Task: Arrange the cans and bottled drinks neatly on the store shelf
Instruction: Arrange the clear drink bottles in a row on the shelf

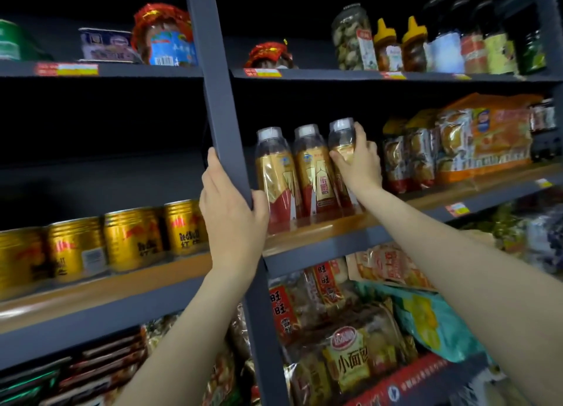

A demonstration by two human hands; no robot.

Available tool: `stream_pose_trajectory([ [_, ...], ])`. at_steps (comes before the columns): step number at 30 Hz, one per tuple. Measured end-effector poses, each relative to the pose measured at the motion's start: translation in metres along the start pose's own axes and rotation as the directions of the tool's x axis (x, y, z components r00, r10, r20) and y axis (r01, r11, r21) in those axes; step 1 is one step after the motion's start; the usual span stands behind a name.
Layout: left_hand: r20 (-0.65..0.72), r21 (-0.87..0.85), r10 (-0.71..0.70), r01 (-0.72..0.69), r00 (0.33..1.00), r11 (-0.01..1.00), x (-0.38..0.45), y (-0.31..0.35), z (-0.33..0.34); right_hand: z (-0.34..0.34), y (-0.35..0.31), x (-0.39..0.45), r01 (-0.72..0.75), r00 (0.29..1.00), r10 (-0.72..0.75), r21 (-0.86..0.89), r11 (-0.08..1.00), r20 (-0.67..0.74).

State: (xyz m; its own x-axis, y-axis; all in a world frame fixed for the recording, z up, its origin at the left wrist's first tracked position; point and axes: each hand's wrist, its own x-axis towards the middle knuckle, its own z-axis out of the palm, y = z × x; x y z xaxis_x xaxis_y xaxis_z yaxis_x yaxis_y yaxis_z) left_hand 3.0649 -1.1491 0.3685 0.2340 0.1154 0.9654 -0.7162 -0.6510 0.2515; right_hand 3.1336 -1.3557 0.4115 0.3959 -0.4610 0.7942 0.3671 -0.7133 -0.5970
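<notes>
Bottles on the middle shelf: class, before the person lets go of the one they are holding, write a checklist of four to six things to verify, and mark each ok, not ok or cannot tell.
1. Right hand grips the right bottle firmly: ok, fingers wrap its upper part.
2. Held bottle stands upright: ok, roughly level with the others.
3. Its base sits flat on the shelf board: cannot tell, the forearm hides it.
4. Left bottle and middle bottle stand in a row: ok.
5. Labels face front: cannot tell for the held one.
6. Left hand steadies on the post: ok.
</notes>
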Motion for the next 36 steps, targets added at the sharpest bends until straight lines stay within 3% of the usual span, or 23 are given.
stream_pose_trajectory([
  [5,0.033,-0.006,-0.014,0.014,0.999,1.000,0.002,0.000,-0.001,-0.009,0.006,-0.025,0.004,0.997,0.011,-0.204,0.979,0.073],
  [8,0.097,0.019,0.005,-0.007,0.995,1.000,0.005,-0.002,-0.010,-0.020,-0.010,-0.043,0.039,0.999,-0.034,-0.241,0.970,0.026],
  [12,0.273,0.188,0.217,-0.273,0.937,0.943,0.010,-0.029,-0.053,-0.025,-0.064,-0.078,0.288,0.954,-0.295,-0.112,0.951,-0.058],
  [19,0.253,0.407,0.326,-0.406,0.911,0.818,0.026,-0.132,-0.246,0.013,-0.233,-0.157,0.626,0.756,-0.615,-0.024,0.779,-0.226],
  [23,0.257,0.587,0.319,-0.410,0.912,0.698,0.040,-0.203,-0.386,0.084,-0.344,-0.245,0.787,0.613,-0.781,0.005,0.617,-0.122],
  [25,0.249,0.663,0.279,-0.373,0.928,0.649,0.048,-0.237,-0.451,0.125,-0.390,-0.290,0.834,0.549,-0.836,0.063,0.548,0.008],
  [28,0.245,0.762,0.170,-0.298,0.955,0.575,0.066,-0.278,-0.517,0.163,-0.446,-0.327,0.753,0.547,-0.801,0.273,0.598,0.244],
  [31,0.253,0.783,0.075,-0.250,0.965,0.570,0.084,-0.308,-0.550,0.185,-0.495,-0.336,0.532,0.585,-0.705,0.466,0.707,0.401],
  [36,0.273,0.751,0.093,-0.272,0.957,0.602,0.100,-0.328,-0.552,0.236,-0.536,-0.343,0.330,0.664,-0.527,0.424,0.843,0.531],
])
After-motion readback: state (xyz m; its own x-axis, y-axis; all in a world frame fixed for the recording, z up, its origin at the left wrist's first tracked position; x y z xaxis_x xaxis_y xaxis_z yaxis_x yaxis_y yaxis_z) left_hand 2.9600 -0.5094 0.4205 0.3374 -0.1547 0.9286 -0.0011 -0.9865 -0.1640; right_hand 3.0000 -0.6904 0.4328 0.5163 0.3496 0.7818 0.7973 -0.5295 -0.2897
